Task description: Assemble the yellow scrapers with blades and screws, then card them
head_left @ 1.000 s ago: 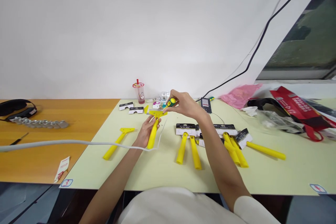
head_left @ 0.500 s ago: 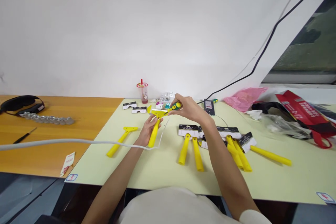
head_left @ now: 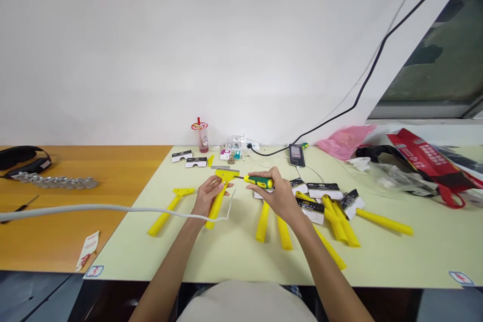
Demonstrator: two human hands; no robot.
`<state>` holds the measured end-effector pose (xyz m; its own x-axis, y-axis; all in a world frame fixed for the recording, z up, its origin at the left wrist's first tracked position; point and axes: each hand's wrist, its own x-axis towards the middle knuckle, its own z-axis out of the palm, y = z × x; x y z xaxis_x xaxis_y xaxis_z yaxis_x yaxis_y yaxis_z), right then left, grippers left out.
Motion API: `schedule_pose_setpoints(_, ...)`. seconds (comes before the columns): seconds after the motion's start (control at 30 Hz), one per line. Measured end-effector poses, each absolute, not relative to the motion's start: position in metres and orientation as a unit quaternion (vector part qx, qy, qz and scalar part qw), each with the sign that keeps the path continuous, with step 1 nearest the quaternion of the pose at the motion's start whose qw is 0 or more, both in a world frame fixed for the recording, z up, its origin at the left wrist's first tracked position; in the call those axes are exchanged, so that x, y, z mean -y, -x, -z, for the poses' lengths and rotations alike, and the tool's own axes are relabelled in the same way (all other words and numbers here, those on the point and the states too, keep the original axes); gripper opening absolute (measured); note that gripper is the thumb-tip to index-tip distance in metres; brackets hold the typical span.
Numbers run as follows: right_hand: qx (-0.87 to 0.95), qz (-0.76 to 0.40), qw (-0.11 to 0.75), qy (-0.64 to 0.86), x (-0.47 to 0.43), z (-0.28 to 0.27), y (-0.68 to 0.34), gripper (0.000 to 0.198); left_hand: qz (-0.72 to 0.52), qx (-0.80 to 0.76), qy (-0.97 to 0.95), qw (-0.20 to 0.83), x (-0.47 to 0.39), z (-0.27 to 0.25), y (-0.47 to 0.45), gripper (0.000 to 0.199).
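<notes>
In the head view, my left hand (head_left: 206,198) grips a yellow scraper (head_left: 215,207) by the top of its handle, the wide head with its metal blade pointing away from me. My right hand (head_left: 279,194) is closed around the green and yellow handle of a screwdriver (head_left: 260,181). Its thin shaft lies nearly level, and the tip meets or almost meets the right side of the scraper head; I cannot tell if they touch. Left of my left hand, another yellow scraper (head_left: 163,220) lies on the table. A flat metal strip (head_left: 220,167) lies behind the held scraper.
Several carded yellow scrapers (head_left: 334,221) lie at the right. Behind stand a drink cup (head_left: 203,140) and a power strip (head_left: 237,143). A white cable (head_left: 113,207) crosses in front of my left wrist. A red bag (head_left: 426,158) and pink plastic (head_left: 345,142) sit far right.
My right hand has turned and moved lower and to the right, so the screwdriver now lies level with its shaft showing. The held scraper sits slightly lower. The camera view has shifted a little.
</notes>
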<state>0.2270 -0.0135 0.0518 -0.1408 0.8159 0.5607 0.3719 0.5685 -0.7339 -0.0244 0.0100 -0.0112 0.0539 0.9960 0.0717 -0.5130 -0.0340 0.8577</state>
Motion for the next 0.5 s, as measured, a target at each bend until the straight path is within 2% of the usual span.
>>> schedule_pose_setpoints(0.27,0.679,-0.199,0.573,0.414,0.022,-0.013,-0.206,0.039,-0.625,-0.335,-0.399,0.581,-0.003,0.017,0.036,0.042)
schedule_pose_setpoints(0.5,0.675,-0.215,0.559,0.431,0.007,0.001,-0.215,0.037,-0.611,-0.341,-0.388,0.600,-0.015,0.023,0.023,0.048)
